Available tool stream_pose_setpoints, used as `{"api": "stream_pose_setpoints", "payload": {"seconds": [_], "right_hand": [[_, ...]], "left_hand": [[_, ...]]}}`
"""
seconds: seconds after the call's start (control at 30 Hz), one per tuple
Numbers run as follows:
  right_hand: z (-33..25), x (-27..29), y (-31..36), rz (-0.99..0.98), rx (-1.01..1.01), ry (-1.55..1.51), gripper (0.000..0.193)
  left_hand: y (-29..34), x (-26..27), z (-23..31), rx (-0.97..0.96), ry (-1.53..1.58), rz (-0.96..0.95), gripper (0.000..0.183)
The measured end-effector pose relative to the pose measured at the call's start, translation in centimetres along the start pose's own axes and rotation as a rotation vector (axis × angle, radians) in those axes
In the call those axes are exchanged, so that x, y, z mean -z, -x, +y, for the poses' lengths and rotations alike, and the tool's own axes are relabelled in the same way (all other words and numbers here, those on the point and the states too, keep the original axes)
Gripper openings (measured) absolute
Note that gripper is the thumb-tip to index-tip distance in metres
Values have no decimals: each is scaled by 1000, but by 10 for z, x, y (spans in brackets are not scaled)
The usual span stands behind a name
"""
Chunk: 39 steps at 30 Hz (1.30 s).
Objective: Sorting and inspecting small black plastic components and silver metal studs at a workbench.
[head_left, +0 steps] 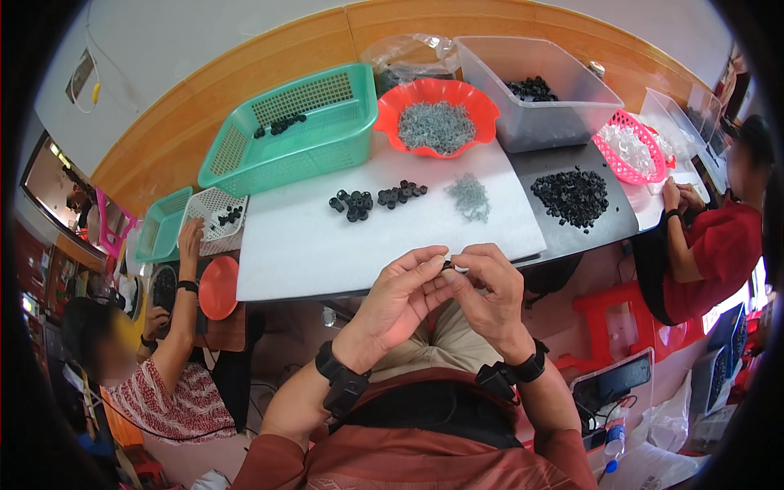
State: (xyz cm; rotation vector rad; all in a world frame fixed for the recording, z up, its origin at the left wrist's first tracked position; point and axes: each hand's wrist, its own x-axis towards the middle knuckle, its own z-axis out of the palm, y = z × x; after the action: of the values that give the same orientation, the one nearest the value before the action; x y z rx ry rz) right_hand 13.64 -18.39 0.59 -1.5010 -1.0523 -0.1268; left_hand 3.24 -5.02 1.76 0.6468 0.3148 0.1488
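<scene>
Just off the front edge of the white work surface, my two hands meet over my lap. A small black part (pixel 447 265) sits between the fingertips of my left hand (pixel 394 296), which is closed on it. My right hand (pixel 492 296) pinches at the same part from the other side; its exact shape is mostly covered by the fingers. Beyond my hands lie two clusters of black cylindrical pieces, one on the left (pixel 354 204) and one beside it (pixel 402 193). To their right is a small heap of thin greyish clear pieces (pixel 469 198).
Across the back stand a green basket (pixel 287 160), a red scalloped bowl (pixel 389 104) of clear pieces and a clear bin (pixel 539 122). Black parts (pixel 570 196) are piled on the dark tabletop at right. One person (pixel 175 392) works at left, another (pixel 719 237) at right.
</scene>
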Motion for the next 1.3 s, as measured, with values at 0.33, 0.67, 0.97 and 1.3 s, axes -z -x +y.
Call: {"api": "stream_pose_setpoints", "payload": {"seconds": [0.33,0.67,0.97,1.3], "right_hand": [[8,-11,3,53,191,171,24],[20,-26,1,70,209,206,24],[22,-27,6,55,54,41,22],[20,-22,6,27,-35,-48,18]], "left_hand": [[1,5,-4,-50,29,38,19],[2,17,5,-370,-516,235,25],[-15,57,64,-1043,-1707,693,21],[-20,61,69,-996,-1844,637,12]]}}
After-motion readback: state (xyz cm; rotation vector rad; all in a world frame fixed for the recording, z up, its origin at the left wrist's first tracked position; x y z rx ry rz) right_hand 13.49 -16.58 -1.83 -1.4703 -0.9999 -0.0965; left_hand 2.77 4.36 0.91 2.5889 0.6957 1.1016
